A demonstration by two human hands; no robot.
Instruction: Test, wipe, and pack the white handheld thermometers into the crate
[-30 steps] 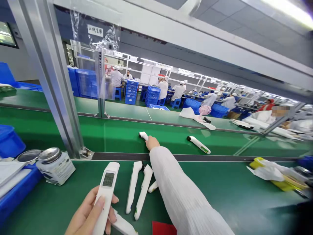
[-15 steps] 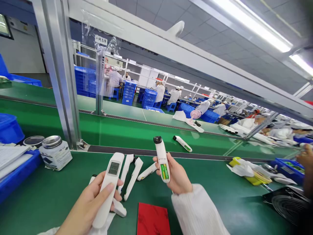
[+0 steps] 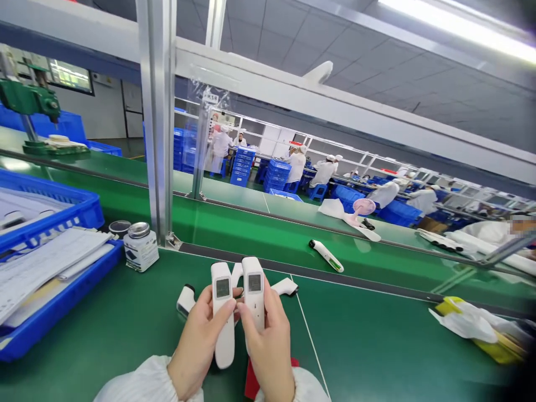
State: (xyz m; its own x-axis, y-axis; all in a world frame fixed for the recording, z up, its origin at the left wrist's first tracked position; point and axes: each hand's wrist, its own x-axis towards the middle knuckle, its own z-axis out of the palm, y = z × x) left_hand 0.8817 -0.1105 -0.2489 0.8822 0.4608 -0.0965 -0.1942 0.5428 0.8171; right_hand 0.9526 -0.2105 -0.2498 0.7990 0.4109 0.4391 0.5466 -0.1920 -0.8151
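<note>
My left hand (image 3: 200, 329) is closed around a white infrared thermometer (image 3: 224, 338), its small grey screen facing me. Right beside it, my right hand (image 3: 270, 335) grips a second white thermometer (image 3: 253, 268), also screen side up. The two are held upright, side by side, with both thumbs on their fronts. Behind the hands, more white thermometers lie on the green bench, one at the left (image 3: 185, 300) and one at the right (image 3: 285, 287), partly hidden. A red sheet (image 3: 252, 382) shows under my right wrist.
A white thermometer (image 3: 326, 256) lies on the green conveyor (image 3: 259, 231) beyond the bench edge. At left are a labelled bottle (image 3: 141, 251) and a blue tray (image 3: 84, 290) of papers. A yellow container (image 3: 500, 349) with white plastic stands right. A metal post (image 3: 158, 128) rises at left.
My right hand has brought its thermometer left beside the other and turned it from its open battery side to its screen side. The view has swung left.
</note>
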